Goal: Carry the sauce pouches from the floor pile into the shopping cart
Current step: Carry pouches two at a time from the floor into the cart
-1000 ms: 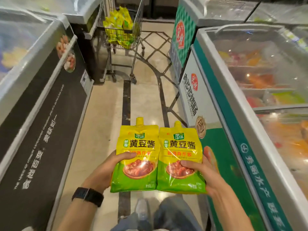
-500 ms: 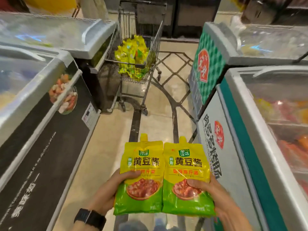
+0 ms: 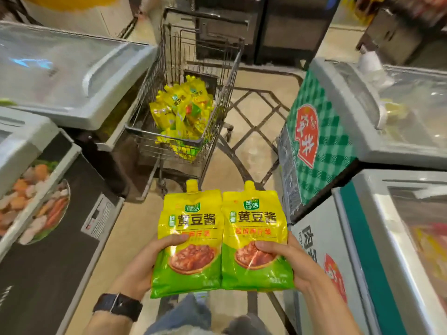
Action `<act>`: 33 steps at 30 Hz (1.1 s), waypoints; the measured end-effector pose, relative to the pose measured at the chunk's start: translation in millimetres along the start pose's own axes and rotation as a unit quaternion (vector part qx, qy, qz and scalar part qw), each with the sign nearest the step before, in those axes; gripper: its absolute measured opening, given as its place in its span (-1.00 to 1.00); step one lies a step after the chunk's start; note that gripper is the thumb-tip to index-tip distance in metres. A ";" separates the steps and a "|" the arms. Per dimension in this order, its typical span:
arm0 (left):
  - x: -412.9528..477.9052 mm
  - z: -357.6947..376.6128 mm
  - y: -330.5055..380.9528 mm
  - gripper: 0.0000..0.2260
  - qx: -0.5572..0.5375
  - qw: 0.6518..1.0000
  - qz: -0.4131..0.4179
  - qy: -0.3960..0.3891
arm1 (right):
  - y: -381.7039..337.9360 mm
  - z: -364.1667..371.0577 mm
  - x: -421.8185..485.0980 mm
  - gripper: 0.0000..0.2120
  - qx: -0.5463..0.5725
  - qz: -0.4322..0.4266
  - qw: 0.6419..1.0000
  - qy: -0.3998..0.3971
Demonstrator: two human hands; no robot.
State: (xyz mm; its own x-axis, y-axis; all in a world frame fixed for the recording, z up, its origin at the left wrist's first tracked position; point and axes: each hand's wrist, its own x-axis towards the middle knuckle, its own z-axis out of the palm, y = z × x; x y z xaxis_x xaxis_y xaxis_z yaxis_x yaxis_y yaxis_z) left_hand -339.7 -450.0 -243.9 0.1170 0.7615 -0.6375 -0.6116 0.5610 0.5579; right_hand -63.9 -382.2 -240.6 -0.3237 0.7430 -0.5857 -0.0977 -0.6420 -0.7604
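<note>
The left hand [image 3: 142,267] and right hand [image 3: 295,264] each gripped a pouch [image 3: 191,221]; the cart [image 3: 164,136] stood ahead of the fingers [image 3: 169,240], its rim needing clearing before release.

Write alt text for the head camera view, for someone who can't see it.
The left hand and right hand hold two yellow-and-green plastic sauce pouches side by side, one each. Ahead, between glass-topped chest freezers, a metal wire shopping cart holds more yellow pouches.
</note>
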 end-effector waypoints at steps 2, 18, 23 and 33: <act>38.3 18.7 34.1 -0.18 0.013 1.000 -0.019 0.002 | -30.7 -9.6 35.1 0.08 0.011 0.006 1.000 0.016; 362.1 142.3 237.6 -0.58 -0.030 0.994 0.009 0.100 | -294.6 -102.9 394.1 0.10 -0.057 0.071 0.995 -0.029; 410.8 154.3 287.0 -0.68 -0.133 0.976 0.057 0.164 | -375.0 -70.6 490.7 0.03 -0.115 0.095 0.982 -0.116; 517.3 111.2 376.3 -0.41 -0.219 0.915 0.148 0.306 | -469.9 33.3 682.1 -0.33 -0.263 0.067 0.941 -0.199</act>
State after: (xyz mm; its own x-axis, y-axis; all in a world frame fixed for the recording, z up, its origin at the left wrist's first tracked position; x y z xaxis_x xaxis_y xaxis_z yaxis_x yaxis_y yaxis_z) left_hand -422.3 191.1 -304.7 -0.4816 0.4593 -0.7464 -0.8168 0.0736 0.5722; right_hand -270.1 420.0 -273.5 -0.6379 0.4648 -0.6141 0.4154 -0.4638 -0.7825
